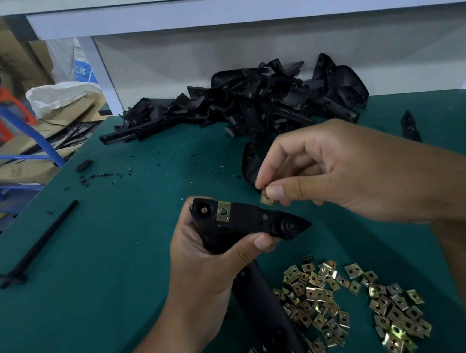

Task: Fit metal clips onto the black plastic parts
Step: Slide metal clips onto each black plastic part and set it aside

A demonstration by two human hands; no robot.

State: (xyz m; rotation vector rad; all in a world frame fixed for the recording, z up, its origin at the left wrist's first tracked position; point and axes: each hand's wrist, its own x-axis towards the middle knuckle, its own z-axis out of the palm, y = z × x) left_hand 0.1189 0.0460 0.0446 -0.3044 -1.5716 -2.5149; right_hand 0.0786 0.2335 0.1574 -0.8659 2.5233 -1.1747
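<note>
- Head view shows a green desk (93,275) with two hands working over it.
- The left hand (206,267) is near the middle, at about 6 o'clock. It holds a black plastic part (247,223), with the thumb curled over the near edge and the fingers wrapped behind it.
- One metal clip (223,211) already sits on the top edge of that part, next to a round hole.
- The right hand (334,172) comes in from 3 o'clock. Its thumb and first finger pinch a second clip (265,198), and the other fingers are curled in.
- This pinched clip is just above the held part, a little to the right of the fitted clip. It is hard to tell if it touches the part.
- A long black part (268,315) lies on the desk under the left hand, pointing toward 5 o'clock.
- A heap of loose clips (351,298) lies on the desk at 5 o'clock, spread in two bunches.
- A big pile of black parts (247,98) sits at the far edge of the desk at 12 o'clock.
- A thin black rod (37,245) lies at 9 o'clock, well apart from the hands.
- Small black bits (103,176) are scattered at 10 o'clock.
- Blue tubes (21,122) curve past the desk's left edge.
</note>
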